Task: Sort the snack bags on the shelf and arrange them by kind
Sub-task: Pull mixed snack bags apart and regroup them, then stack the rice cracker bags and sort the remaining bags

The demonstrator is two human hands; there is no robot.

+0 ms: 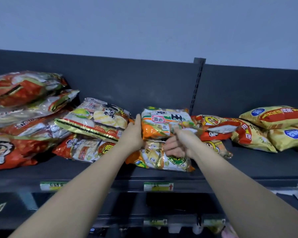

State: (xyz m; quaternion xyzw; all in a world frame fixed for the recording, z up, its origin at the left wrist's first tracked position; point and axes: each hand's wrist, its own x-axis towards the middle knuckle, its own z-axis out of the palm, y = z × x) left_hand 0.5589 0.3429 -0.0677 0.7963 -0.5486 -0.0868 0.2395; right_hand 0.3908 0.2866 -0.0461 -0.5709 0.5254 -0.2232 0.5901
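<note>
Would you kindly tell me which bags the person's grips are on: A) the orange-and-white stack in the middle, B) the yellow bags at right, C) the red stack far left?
A: the left grip holds the left end of the top orange-and-white bag, and the right grip pinches its front edge.

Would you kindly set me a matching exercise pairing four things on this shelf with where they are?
1. orange-and-green plastic snack bag
2. yellow plastic snack bags with blue ovals
3. red-and-clear plastic snack bags
4. green-and-yellow paper price label

a. far right of the dark metal shelf
b. shelf's front edge
c. gripped by left hand and right hand
d. piled far left

Pairs: 1-c, 2-a, 3-d, 4-b.
</note>
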